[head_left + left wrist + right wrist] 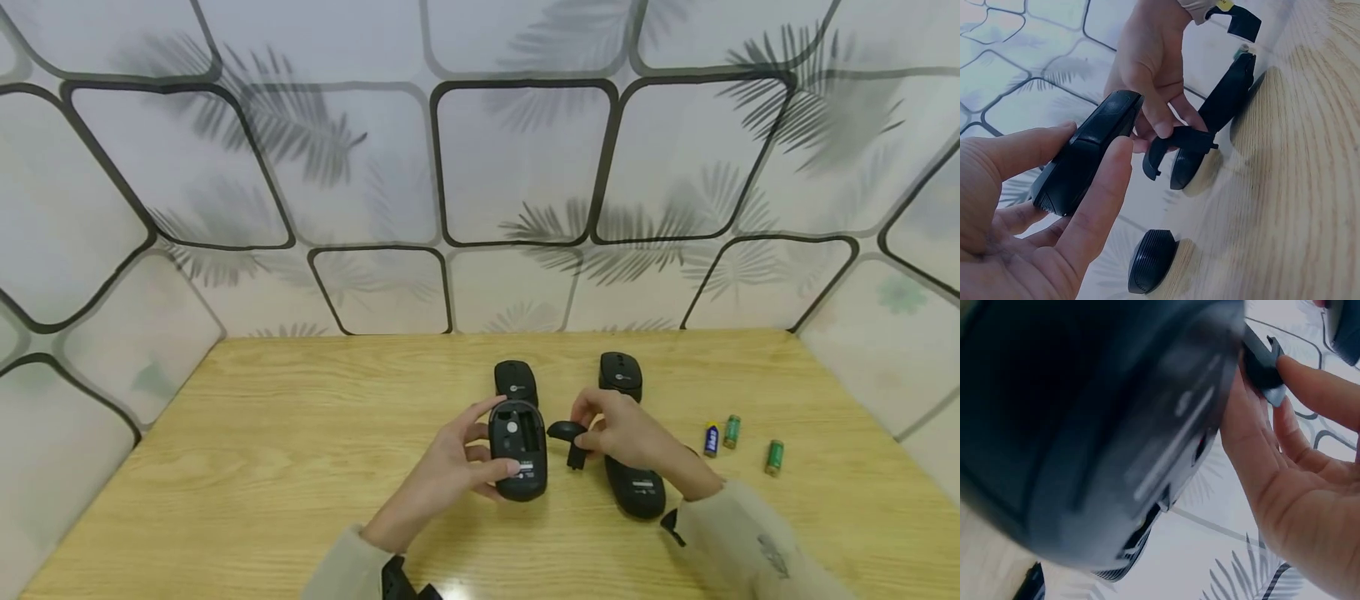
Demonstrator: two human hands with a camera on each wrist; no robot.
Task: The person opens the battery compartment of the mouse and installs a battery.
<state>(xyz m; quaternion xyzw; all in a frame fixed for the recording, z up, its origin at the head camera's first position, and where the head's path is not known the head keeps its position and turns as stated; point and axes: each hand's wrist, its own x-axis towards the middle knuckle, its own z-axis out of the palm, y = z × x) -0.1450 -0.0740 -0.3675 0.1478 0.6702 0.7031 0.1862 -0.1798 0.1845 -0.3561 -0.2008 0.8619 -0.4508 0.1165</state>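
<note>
My left hand [468,462] grips a black computer mouse [528,483] above the table, its underside turned up with an uncovered battery slot. In the left wrist view, thumb and fingers hold that mouse [1082,156] by its sides. Just right of it, my right hand [618,429] pinches a black battery cover [567,431] with a narrow tongue, apart from the mouse. The cover [1263,369] also shows between thumb and fingers in the right wrist view. Below the right hand lies another black mouse [637,492], underside up and partly hidden by the hand.
Two more black mice stand farther back, one [515,379] behind the held mouse and one [621,372] behind the right hand. To the right lie a blue-and-yellow battery [711,439] and two green batteries [732,432]. A patterned curtain [517,167] surrounds the wooden table [300,458].
</note>
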